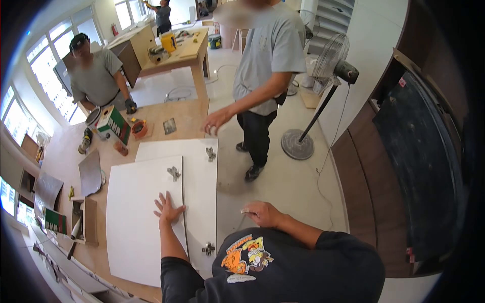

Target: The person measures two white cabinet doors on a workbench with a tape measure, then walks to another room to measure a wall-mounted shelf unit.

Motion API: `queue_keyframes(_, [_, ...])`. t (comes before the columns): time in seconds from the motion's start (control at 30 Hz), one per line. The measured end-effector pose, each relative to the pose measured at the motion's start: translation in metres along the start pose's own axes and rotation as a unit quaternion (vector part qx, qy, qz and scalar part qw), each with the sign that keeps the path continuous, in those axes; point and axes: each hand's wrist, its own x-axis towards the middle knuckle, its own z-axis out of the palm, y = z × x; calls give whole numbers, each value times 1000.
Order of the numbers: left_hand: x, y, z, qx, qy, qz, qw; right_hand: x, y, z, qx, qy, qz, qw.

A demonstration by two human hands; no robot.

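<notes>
My left hand (169, 208) lies flat with spread fingers on the upper white panel (136, 222), close to its right edge. A metal hinge (174, 174) is fixed near that panel's far corner. Beneath it, a second white panel (202, 202) sticks out to the right and carries two hinges, one far (210, 154) and one near (208, 248). To the right of the panels, my right hand (263, 214) hangs in the air with its fingers pinched together. Something small and light shows at the fingertips, too small to name.
A person (268, 60) stands beyond the panels, one hand near the far edge. Another person (98, 76) is across the wooden table (187, 113). A green-and-white can (113, 124), orange tub (140, 130) and wooden box (90, 222) sit on it. A floor fan (328, 91) stands right.
</notes>
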Motion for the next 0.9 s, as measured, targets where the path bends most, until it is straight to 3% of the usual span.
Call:
queue_keyframes(0.1, [20,-16,13,17,17,10,1000,-1,10,6,-50,28,-43,997])
queue_keyframes(0.53, [1,0,-1,-15,7,-8,1000,13,-6,-2,9,-48,63,997])
queue_keyframes(0.83, [0,3,-3,-41,23,-14,999,20,12,-10,-28,-19,5,999])
queue_keyframes(0.9, [10,-6,-2,-27,24,-5,999,25,11,-19,-37,-39,31,998])
